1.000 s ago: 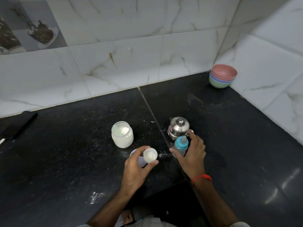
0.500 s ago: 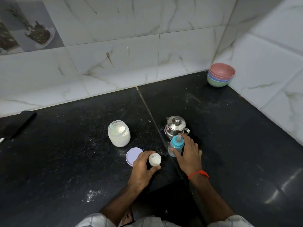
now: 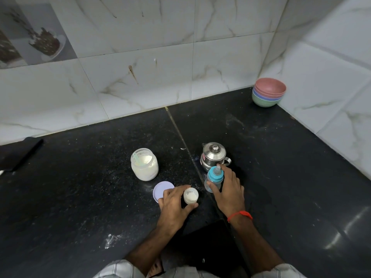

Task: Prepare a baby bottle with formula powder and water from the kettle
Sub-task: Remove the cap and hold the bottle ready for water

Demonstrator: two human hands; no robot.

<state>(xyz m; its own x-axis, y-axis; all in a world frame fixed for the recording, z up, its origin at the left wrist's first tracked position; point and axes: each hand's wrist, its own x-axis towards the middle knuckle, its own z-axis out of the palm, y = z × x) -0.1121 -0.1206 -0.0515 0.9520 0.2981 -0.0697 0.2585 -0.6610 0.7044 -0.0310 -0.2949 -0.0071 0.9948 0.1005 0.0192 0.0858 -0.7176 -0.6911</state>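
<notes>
A small open baby bottle (image 3: pixel 190 196) with white powder inside stands on the black counter (image 3: pixel 80 197); my left hand (image 3: pixel 174 203) grips it between thumb and fingers. Just right of it, my right hand (image 3: pixel 228 192) holds the blue teat cap assembly (image 3: pixel 214 178), thumb and fingers curled round it. A steel kettle (image 3: pixel 213 155) with its lid on stands right behind that hand. The open jar of formula powder (image 3: pixel 144 164), a pale green scoop inside, sits to the left. Its lilac lid (image 3: pixel 161 190) lies flat beside my left hand.
A stack of coloured bowls (image 3: pixel 269 92) sits in the far right corner against the tiled walls. A dark flat object (image 3: pixel 18 155) lies at the far left. Spilled powder (image 3: pixel 111 239) marks the counter near the front edge.
My left hand has lowered the small bottle from a tilted hold down onto the counter, upright. The right hand stayed on the blue cap piece by the kettle.
</notes>
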